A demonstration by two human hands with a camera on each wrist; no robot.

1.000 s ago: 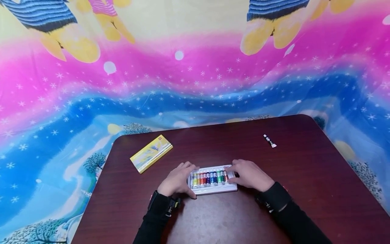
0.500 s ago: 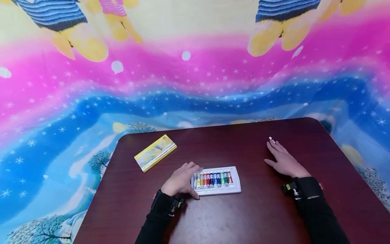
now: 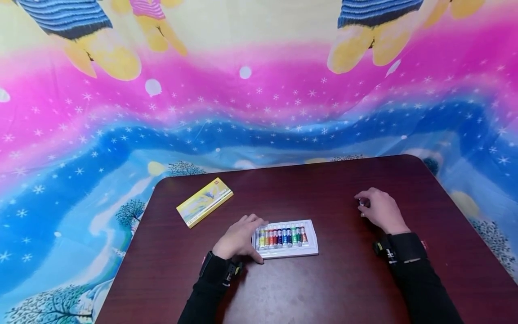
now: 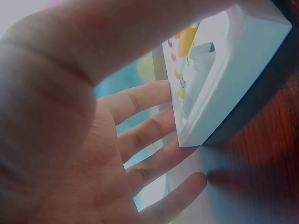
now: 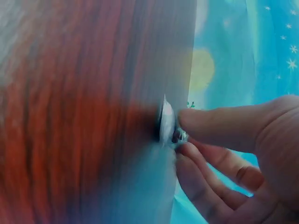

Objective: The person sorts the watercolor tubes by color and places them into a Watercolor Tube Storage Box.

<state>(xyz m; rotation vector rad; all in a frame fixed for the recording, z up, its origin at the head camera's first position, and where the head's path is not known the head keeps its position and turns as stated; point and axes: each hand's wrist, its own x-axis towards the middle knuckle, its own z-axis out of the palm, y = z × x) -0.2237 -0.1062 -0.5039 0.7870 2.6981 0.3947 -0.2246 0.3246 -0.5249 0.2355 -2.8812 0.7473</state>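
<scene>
A white plastic tray (image 3: 289, 254) holds a row of small paint tubes (image 3: 283, 236) in many colours. My left hand (image 3: 238, 239) grips the tray's left end, its thumb on the near edge and its fingertips on the far edge. In the left wrist view the same tray (image 4: 247, 79) looks slightly raised at the near corner. Over at the right, my right hand (image 3: 382, 210) pinches a loose paint tube (image 5: 167, 122) between thumb and fingers, close to the tabletop. Most of that tube is hidden by the fingers in the head view.
A flat yellow box (image 3: 205, 202) lies at an angle on the left part of the dark wooden table (image 3: 323, 288). Behind the table hangs a colourful printed cloth (image 3: 259, 112), and it meets the far edge.
From the tray's right end, my right hand has moved right to the loose tube. Its outstretched fingers have since curled and pinched the tube. The left hand stays on the tray.
</scene>
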